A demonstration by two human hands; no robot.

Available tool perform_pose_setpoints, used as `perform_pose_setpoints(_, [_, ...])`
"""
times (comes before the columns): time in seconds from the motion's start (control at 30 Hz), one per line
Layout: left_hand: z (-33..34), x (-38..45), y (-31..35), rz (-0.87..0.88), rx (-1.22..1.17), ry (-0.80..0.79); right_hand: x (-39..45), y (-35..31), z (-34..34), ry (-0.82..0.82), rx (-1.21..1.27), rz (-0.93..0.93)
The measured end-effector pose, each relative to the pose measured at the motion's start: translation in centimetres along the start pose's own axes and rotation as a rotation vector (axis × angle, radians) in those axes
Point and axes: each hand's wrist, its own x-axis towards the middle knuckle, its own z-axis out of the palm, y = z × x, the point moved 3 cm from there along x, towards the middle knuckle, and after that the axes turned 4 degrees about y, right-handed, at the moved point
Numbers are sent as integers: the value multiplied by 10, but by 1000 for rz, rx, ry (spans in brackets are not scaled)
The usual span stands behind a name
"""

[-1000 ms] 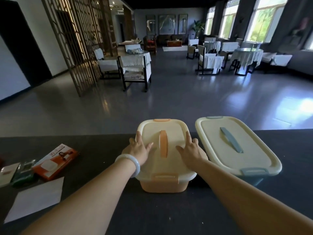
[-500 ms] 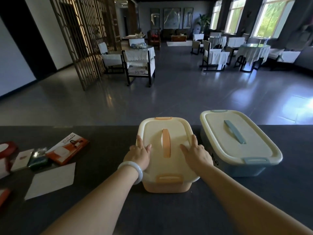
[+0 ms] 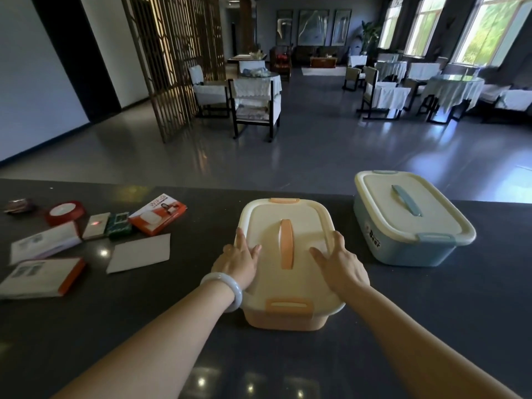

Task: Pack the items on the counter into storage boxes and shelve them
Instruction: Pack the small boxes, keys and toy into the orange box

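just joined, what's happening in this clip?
A person stands at a dark counter with both hands flat on the lid of an orange box: left hand left of the lid's handle, right hand to its right. The lid is on, and the near clip looks down. A blue box, lid also on, sits apart to the right. The items to pack, booklets, a small carton and a tape roll, lie unpacked on the left.

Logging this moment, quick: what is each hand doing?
Left hand: open, fingers flat on the cream plastic lid of the orange storage box.
Right hand: open, likewise.
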Motion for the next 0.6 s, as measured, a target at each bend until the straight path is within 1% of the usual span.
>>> perform_pose_setpoints(0.2, [-25, -45, -81, 60, 14, 9, -90, -39, 27, 52, 23, 34])
perform_pose_setpoints(0.43, [-68, -103, -192, 92, 36, 47, -197, -99, 74, 54, 83, 41])
perform_pose_setpoints(0.6, [-85, -135, -238, 106, 16, 53, -246, -122, 85, 46, 67, 35])
